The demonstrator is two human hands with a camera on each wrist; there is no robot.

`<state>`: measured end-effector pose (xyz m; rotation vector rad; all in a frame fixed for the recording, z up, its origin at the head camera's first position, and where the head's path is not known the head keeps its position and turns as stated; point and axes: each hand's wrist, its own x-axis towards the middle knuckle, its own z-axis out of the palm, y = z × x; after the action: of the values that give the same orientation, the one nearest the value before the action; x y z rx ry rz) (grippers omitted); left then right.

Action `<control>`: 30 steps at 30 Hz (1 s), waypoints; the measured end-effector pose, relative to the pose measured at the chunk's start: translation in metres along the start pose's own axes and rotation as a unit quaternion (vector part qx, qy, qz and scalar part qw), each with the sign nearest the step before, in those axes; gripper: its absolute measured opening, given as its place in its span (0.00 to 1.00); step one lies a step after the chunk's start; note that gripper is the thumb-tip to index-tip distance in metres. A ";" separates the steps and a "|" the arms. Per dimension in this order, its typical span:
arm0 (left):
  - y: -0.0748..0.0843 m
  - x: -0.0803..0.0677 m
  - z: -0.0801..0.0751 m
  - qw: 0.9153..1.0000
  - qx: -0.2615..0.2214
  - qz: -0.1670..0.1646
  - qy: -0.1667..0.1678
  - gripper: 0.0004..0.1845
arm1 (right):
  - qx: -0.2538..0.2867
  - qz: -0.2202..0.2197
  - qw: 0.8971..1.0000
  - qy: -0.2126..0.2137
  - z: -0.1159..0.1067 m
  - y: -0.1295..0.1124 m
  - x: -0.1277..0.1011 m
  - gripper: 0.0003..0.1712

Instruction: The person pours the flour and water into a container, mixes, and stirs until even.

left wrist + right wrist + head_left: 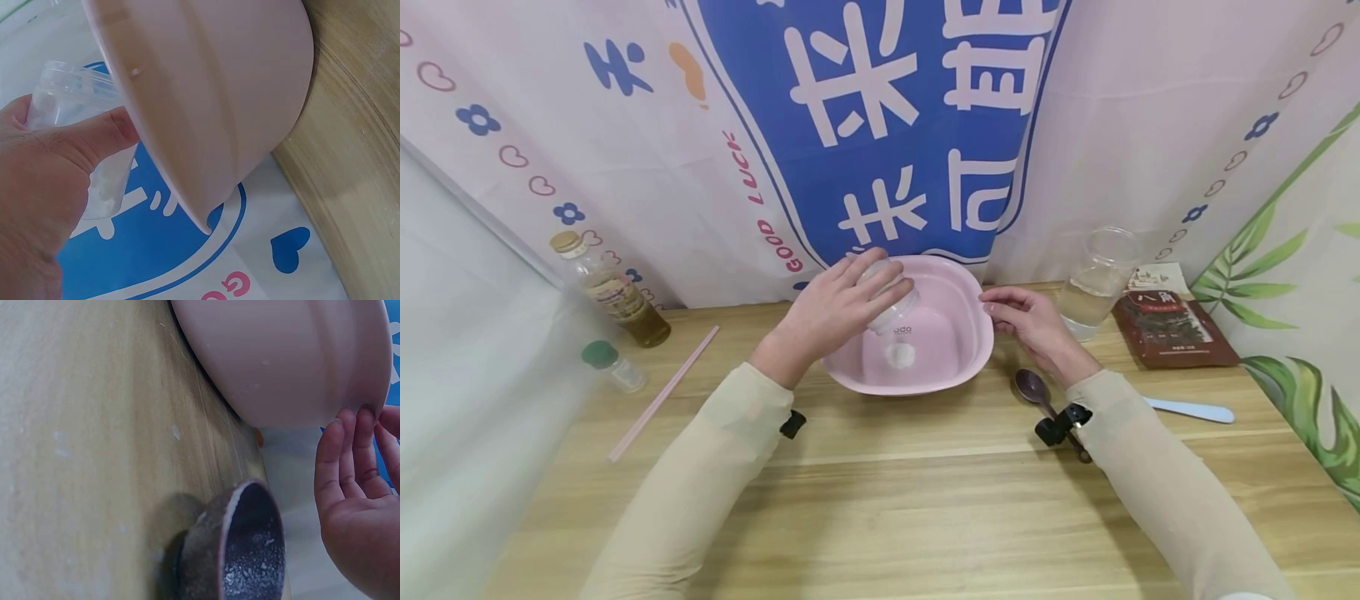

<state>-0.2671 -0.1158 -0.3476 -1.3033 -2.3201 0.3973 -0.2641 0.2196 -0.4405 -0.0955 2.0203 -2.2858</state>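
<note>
Powder going from jar to basin, centre of the frame.

Your left hand [835, 312] grips the clear jar [891, 304], tilted mouth-down over the pink basin [958, 367], where a small white heap [900, 355] lies; your right hand [1030, 321] rests relaxed fingertips [350, 434] on the rim. Tip too fast and powder may clump out or dust over the rim; a loose grip could drop the jar. Right of the basin, the purple spoon [1033, 387] lies under your wrist, with the water cup [1097, 283] and spice packet [1172, 329] beyond.

Pale pink basin [958, 350] holding a white heap, clear jar [891, 304] of white powder above it, light wood-grain desk [880, 492], dark purple spoon [1033, 387], and a blue-and-white backdrop [895, 125] dotted with hearts and flowers
</note>
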 end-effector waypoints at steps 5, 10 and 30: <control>0.001 0.000 0.000 1.000 -0.004 0.005 0.003 0.41 | -0.001 0.001 1.000 -0.001 0.000 0.000 0.000 0.11; 0.002 0.000 0.001 1.000 -0.011 0.009 0.001 0.42 | 0.002 0.002 1.000 0.000 0.000 0.000 0.000 0.11; 0.000 0.000 0.004 0.999 -0.051 -0.012 -0.015 0.41 | -0.005 0.003 1.000 0.003 -0.001 0.000 0.000 0.14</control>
<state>-0.2693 -0.1157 -0.3509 -1.3245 -2.4072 0.2961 -0.2643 0.2206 -0.4403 -0.0818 2.0324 -2.2751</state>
